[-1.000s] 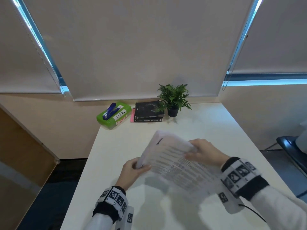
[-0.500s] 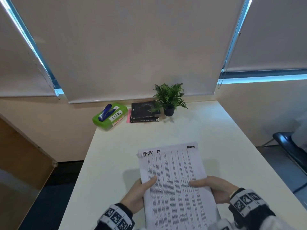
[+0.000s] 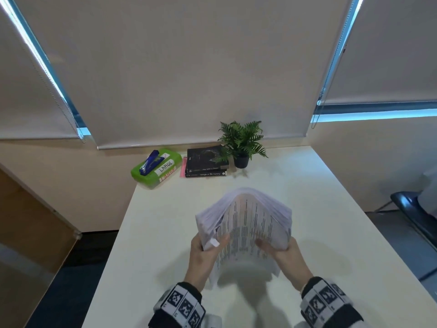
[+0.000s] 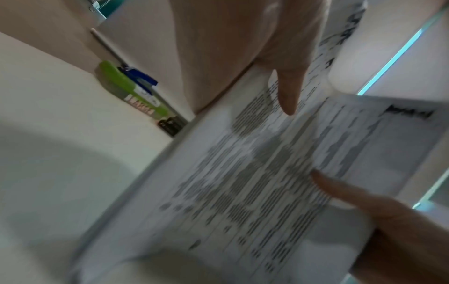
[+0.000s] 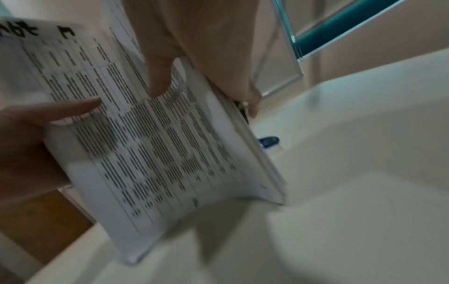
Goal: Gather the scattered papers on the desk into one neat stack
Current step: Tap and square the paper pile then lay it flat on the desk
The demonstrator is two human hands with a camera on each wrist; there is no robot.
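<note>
A stack of printed papers (image 3: 246,223) stands nearly upright above the white desk (image 3: 165,233), its top bowed away from me and blurred. My left hand (image 3: 205,252) grips its left edge, thumb laid on the printed face. My right hand (image 3: 283,250) grips the right edge the same way. In the left wrist view the papers (image 4: 255,182) fill the middle, with my left thumb (image 4: 289,90) on top. In the right wrist view the papers (image 5: 155,138) hang with their lower edge just above the desk and my right thumb (image 5: 157,76) pressing the face.
At the desk's far edge stand a green box (image 3: 157,168) with a blue stapler (image 3: 149,162) on it, two dark books (image 3: 207,162) and a small potted fern (image 3: 241,144). A dark chair (image 3: 416,214) sits right of the desk. Roller blinds cover the windows.
Half a second ago the stack lay flat and low near me. Both hands have since raised it on end, farther out over the desk, its top bending forward.
</note>
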